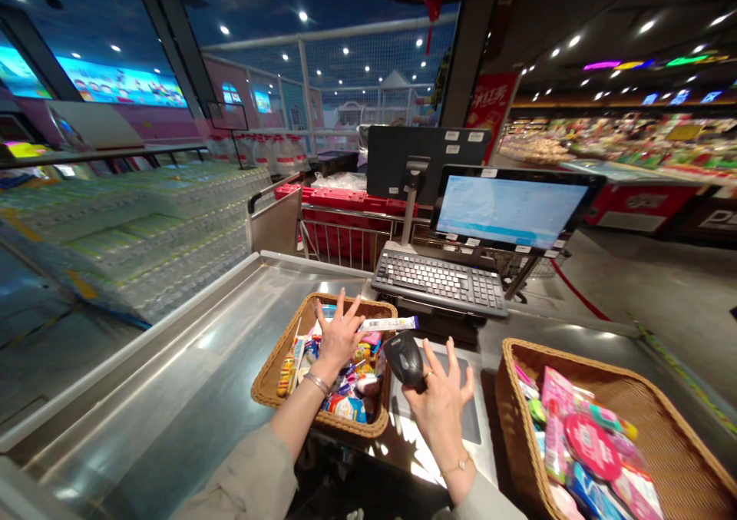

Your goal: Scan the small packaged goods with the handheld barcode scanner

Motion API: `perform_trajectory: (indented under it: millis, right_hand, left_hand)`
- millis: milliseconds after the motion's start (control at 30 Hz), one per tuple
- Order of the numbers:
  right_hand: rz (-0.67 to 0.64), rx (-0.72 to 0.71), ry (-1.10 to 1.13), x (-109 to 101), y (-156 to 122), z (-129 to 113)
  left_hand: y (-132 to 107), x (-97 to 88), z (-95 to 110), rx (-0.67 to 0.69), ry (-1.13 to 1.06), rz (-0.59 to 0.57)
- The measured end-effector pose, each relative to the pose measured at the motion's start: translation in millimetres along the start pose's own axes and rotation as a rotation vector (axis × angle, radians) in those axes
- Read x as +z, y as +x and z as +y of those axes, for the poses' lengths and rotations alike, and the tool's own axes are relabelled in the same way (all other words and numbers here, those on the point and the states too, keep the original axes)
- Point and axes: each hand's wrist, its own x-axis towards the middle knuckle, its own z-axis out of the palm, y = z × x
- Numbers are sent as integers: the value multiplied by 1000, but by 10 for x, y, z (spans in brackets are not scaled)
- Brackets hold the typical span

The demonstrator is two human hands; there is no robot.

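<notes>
My left hand (339, 334) hovers over a wicker basket (270, 378) full of small snack packs, holding a long white snack bar (388, 324) between thumb and forefinger while the other fingers spread. My right hand (442, 403) grips a black barcode scanner (404, 359) with its thumb, fingers fanned upward. The scanner's head sits just below the bar, above a flat scan plate (469, 420) set into the steel counter.
A second wicker basket (650, 393) with pink and red packs stands at the right. Behind are a black keyboard (441, 280), a lit touchscreen (510, 211), a steel counter (190, 374) and red shopping baskets (339, 220). Stacked bottled water fills the left.
</notes>
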Motion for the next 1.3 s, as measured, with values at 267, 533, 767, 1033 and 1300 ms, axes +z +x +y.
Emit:
perform_trajectory:
  millis: [267, 533, 767, 1033, 1300]
  right_hand:
    - [-13, -2, 29, -7, 6, 1]
    - [-38, -24, 41, 24, 9, 73]
    - [-12, -25, 4, -4, -5, 49]
    - [-31, -82, -20, 57, -41, 178]
    - [14, -7, -61, -47, -38, 159]
  left_hand:
    - [17, 45, 35, 0, -5, -17]
    - [56, 37, 72, 4, -21, -24]
    - [79, 24, 115, 11, -27, -25]
    - [80, 47, 128, 18, -34, -27]
    - [122, 74, 188, 31, -50, -30]
